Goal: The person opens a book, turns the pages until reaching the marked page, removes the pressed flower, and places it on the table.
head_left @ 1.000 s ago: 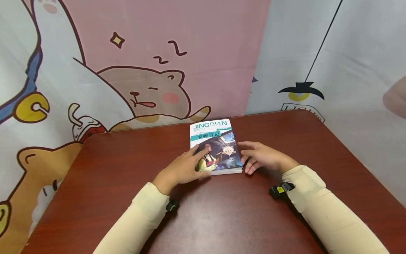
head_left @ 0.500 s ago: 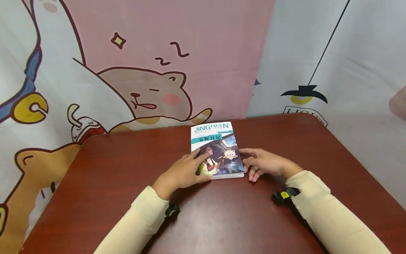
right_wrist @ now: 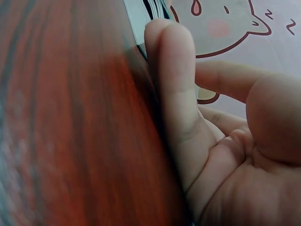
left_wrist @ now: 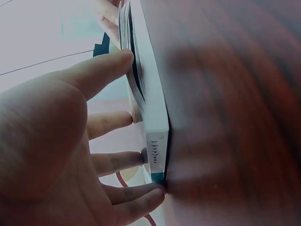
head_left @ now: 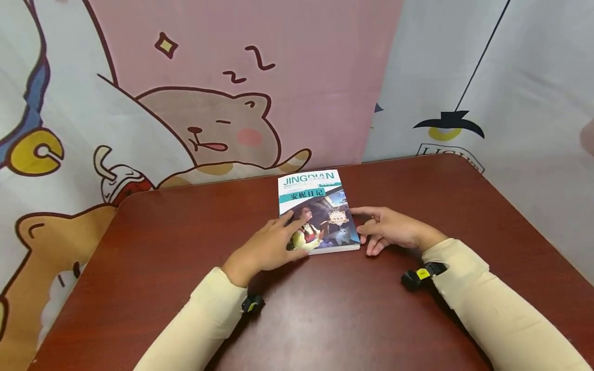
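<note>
A glossy reddish-brown table [head_left: 325, 309] spreads beneath everything. Flat on it, near the far edge, lies a thick book [head_left: 320, 211], its spine to the left. The left hand [head_left: 269, 245] rests over the lower left, fingers released and spread, thumb by the bottom page edge [left_wrist: 153, 89], where a dark gap parts the pale leaves. The right hand [head_left: 394, 229] is at the right edge, fingers loosely bent and relaxed. A dark, bluish picture fills the lower cover, with a figure [head_left: 307, 232] in pale sleeves and red. Above, on white, come teal JINGDIAN lettering [head_left: 308, 178], a teal band [head_left: 302, 195] with dark Chinese characters; smaller still, an ornate pale label [head_left: 338, 217] and a whitish cat [head_left: 343, 236]
</note>
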`<state>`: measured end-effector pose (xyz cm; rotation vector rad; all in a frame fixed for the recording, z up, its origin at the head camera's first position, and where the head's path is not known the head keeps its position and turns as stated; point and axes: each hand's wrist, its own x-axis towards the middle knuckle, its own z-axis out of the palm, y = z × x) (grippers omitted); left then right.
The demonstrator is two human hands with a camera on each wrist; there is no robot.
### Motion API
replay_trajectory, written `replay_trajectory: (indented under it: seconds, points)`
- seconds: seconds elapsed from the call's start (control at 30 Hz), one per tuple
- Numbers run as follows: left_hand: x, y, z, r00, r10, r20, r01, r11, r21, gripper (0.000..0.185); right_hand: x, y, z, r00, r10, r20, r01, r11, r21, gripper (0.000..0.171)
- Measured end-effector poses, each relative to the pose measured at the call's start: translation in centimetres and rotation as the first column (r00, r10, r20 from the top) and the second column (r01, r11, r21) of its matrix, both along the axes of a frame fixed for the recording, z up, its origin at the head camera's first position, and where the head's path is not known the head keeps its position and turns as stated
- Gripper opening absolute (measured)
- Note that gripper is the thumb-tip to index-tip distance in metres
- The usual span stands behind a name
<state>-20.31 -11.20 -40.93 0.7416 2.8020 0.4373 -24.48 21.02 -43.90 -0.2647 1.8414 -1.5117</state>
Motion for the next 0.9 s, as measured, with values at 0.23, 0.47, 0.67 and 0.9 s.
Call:
replay_trajectory:
  seconds: [0.23, 0.47, 0.67, 0.9]
  points:
    - [0.1, 0.2, 0.2, 0.999, 0.024, -0.034, -0.025, 1.000, -0.008, 0.088, -0.2, -0.1, 0.1, 1.000, -0.021, -0.023, 0.021, 1.000, 0.009, 0.071]
    - [0.8, 0.6, -0.1, 0.996, 0.041, -0.079, -0.046, 0.997, -0.054, 0.087, 0.6, -0.4, -0.4, 0.998, -0.058, -0.023, 0.059, 0.998, 0.026, 0.069]
    - [0.8, 0.8, -0.5, 0.993, 0.055, -0.104, -0.062, 0.996, -0.067, 0.085, 0.8, -0.5, -0.5, 0.997, -0.070, -0.025, 0.070, 0.997, 0.018, 0.070]
    - [0.6, 0.7, -0.6, 0.991, 0.067, -0.120, -0.074, 0.995, -0.059, 0.083, 0.3, -0.7, -0.4, 0.997, -0.060, -0.055, 0.062, 0.998, 0.022, 0.070]
